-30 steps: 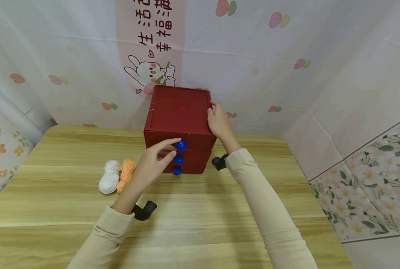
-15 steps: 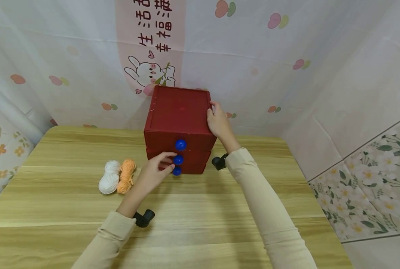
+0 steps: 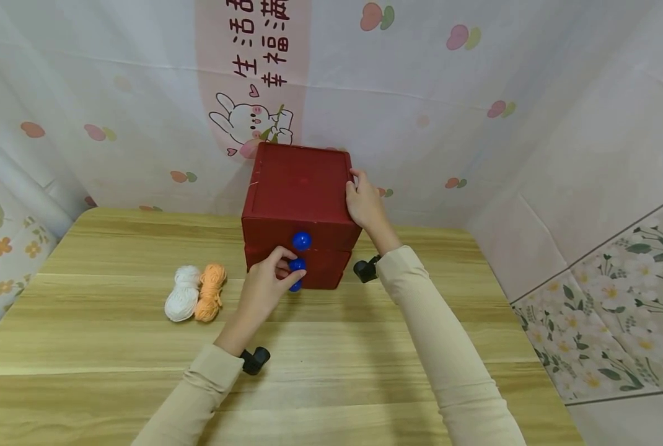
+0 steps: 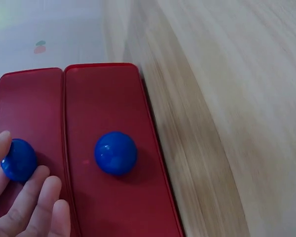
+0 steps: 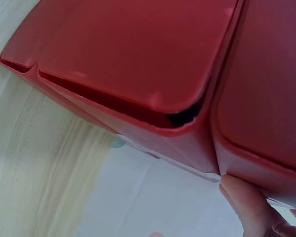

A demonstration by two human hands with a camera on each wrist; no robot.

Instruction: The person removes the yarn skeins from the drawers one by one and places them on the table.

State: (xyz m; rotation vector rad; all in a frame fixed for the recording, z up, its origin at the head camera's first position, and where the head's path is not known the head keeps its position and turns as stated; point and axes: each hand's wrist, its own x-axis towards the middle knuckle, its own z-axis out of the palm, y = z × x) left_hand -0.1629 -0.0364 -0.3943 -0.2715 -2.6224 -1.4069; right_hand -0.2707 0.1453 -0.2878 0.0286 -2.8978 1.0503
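A red drawer box (image 3: 303,183) stands at the back of the table, three blue round knobs down its front. My left hand (image 3: 264,282) pinches the middle knob (image 4: 19,160) between thumb and fingers. Below it in the stack, the bottom knob (image 4: 116,153) stands apart from the fingers; above, the top knob (image 3: 302,241) is untouched. My right hand (image 3: 366,204) holds the box by its right side near the top edge, part of its fingers hidden in the head view. From the right wrist, a narrow dark gap shows along the edge of a drawer front (image 5: 133,54).
White yarn (image 3: 183,294) and orange yarn (image 3: 211,292) lie side by side on the wooden table (image 3: 320,371), left of the box. A patterned curtain (image 3: 398,111) hangs right behind the box. Black camera mounts sit at both wrists.
My left hand has come down from the top knob to the middle one, and its thumb and fingers have closed on it. My right hand keeps its place on the box.
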